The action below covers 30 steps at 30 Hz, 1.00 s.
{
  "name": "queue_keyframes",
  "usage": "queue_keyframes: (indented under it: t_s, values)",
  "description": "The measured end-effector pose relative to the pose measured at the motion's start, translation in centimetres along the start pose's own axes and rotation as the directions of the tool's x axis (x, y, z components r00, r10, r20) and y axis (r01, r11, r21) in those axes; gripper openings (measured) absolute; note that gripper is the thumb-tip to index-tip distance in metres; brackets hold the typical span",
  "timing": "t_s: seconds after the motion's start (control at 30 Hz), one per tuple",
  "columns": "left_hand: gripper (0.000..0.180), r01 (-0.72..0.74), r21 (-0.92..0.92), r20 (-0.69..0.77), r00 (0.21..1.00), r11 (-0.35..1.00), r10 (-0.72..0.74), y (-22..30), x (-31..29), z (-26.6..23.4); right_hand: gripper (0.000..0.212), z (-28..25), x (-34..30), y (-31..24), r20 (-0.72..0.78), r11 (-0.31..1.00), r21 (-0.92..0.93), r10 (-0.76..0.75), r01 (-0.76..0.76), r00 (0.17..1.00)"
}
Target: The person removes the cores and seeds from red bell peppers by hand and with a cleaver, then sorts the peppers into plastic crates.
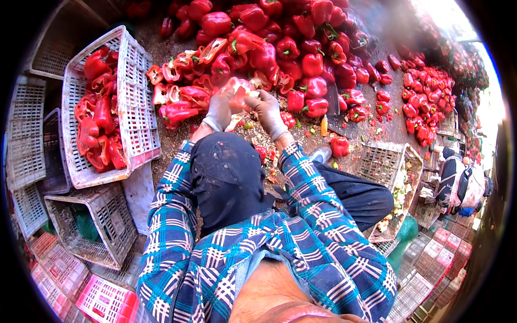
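Observation:
In front of me, both my hands wear thin greyish gloves. My left hand (219, 113) is closed on the near left side of a red bell pepper (237, 89) that looks cut open. At its right side, the fingers of my right hand (267, 112) are bent and pinch a pale part of it, seemingly the core. Blur hides the exact grip. Cut red pepper halves (183, 94) with pale insides lie just beyond and left of my hands. Whole bell peppers (312, 64) are heaped farther off and to the right.
A white plastic crate (141, 102) at left holds red peppers; another crate (110, 226) stands nearer. At right, a crate (377, 161) holds pale scraps. Seeds and bits litter the ground (350, 134). Another pepper heap (428, 99) and another person (463, 183) are farther right.

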<state>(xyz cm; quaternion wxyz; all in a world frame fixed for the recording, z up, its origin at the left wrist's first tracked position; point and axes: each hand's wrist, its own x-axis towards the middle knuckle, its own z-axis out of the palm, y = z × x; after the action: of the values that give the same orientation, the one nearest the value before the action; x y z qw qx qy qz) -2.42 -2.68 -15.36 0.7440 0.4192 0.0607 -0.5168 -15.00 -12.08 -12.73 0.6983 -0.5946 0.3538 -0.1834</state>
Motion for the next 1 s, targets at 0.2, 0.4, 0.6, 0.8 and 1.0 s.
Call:
queue_keyframes:
  t_s: [0.2,0.4,0.6,0.8,1.0]
  values:
    - [0.039,-0.664,0.713,0.328,0.601,0.226,0.728,8.1,-5.5,-4.5,0.028,-9.0,0.5,-3.7,-0.185,0.815,-0.546,-0.342,0.193,0.921]
    - [0.048,-0.091,0.986,0.154,0.198,-0.138,0.968,23.5,-17.5,-9.3,0.024,-31.6,-8.2,-12.0,-0.333,0.379,-0.925,-0.781,-0.023,0.528]
    - [0.064,0.007,0.935,0.333,0.331,-0.355,0.883,13.8,-15.5,-11.8,0.049,-52.4,-23.0,-15.1,-0.668,0.229,-0.691,-0.565,-0.686,0.484]
    - [0.066,-0.192,0.935,0.258,0.945,-0.298,0.202,-2.3,-5.5,-8.1,0.060,-55.1,-25.9,-11.0,-0.749,0.101,-0.659,-0.168,-0.745,0.641]
    - [0.062,0.076,0.760,-0.044,0.997,-0.645,0.066,-6.9,-1.3,-9.7,0.054,-31.4,-14.1,-9.3,-0.371,0.278,-0.888,0.040,-0.367,0.928]
